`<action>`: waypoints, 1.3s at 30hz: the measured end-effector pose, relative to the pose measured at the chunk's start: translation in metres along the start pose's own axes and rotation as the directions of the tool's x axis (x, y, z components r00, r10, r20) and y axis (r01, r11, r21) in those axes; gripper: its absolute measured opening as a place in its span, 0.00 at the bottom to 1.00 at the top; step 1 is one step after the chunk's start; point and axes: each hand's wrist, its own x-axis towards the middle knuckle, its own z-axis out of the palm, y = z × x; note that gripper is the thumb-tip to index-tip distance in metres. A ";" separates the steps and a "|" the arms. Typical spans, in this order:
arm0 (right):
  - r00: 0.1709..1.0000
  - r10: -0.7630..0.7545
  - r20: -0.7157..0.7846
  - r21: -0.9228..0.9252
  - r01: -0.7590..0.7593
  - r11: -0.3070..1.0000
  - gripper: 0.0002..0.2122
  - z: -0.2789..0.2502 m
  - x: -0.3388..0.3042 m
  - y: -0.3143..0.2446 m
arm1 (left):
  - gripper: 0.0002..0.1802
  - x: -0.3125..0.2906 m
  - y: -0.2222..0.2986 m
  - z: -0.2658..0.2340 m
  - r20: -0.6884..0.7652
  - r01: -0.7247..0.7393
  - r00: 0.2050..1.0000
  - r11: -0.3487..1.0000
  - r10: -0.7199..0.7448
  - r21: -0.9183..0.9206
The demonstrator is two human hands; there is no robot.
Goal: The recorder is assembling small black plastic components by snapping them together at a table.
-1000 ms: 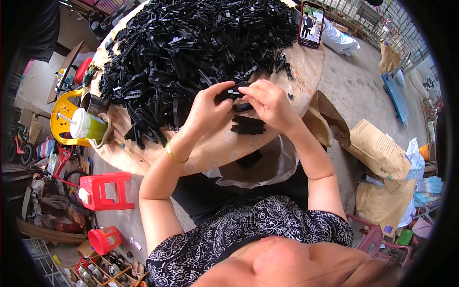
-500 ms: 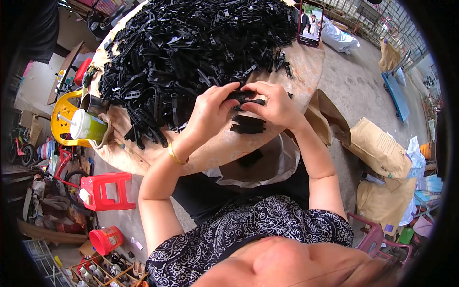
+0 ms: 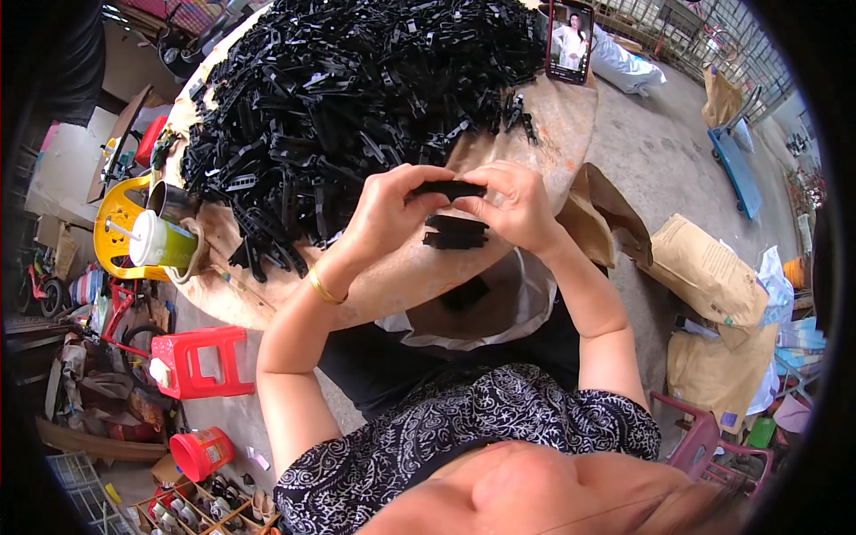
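Between my two hands is a short stack of narrow black plastic strips (image 3: 452, 189), held level above the near edge of the round table. My left hand (image 3: 390, 212) pinches its left end, a gold bangle on that wrist. The right hand (image 3: 517, 209) closes thumb and fingers on the other end. Just below the held pieces, a few similar black strips (image 3: 456, 234) lie side by side on the tabletop cloth. A large heap of loose black plastic parts (image 3: 312, 107) covers most of the table beyond my hands. Their exact kind cannot be made out.
A phone (image 3: 569, 43) showing a video stands at the table's far right. A lidded drink cup (image 3: 165, 239) sits by a yellow chair (image 3: 111, 227) at the left. Below the near edge hangs an open white sack (image 3: 526, 312). Brown paper sacks (image 3: 704, 267) lie right.
The black strips between my hands now sit lined up and level, where before they were partly covered by my fingers. Both hands have dropped slightly toward me.
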 end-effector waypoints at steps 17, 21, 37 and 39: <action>0.945 0.236 -0.225 -0.519 -0.321 0.792 0.12 -0.048 0.005 0.084 | 0.09 0.001 -0.001 0.016 0.258 -0.327 0.931 0.904 0.258 0.277; 0.971 0.183 -0.156 -0.600 -0.240 0.763 0.10 -0.048 0.005 0.102 | 0.11 0.006 -0.009 0.026 0.045 -0.232 0.971 0.891 0.233 0.390; 0.998 -0.059 -0.026 0.138 0.062 0.988 0.11 -0.005 -0.006 0.006 | 0.17 0.005 0.001 0.019 0.012 0.195 0.981 0.977 -0.194 -0.089; 0.991 -0.117 -0.058 0.099 0.122 0.988 0.11 0.000 -0.006 0.008 | 0.18 0.004 -0.004 0.015 0.065 0.263 0.965 0.945 -0.255 -0.192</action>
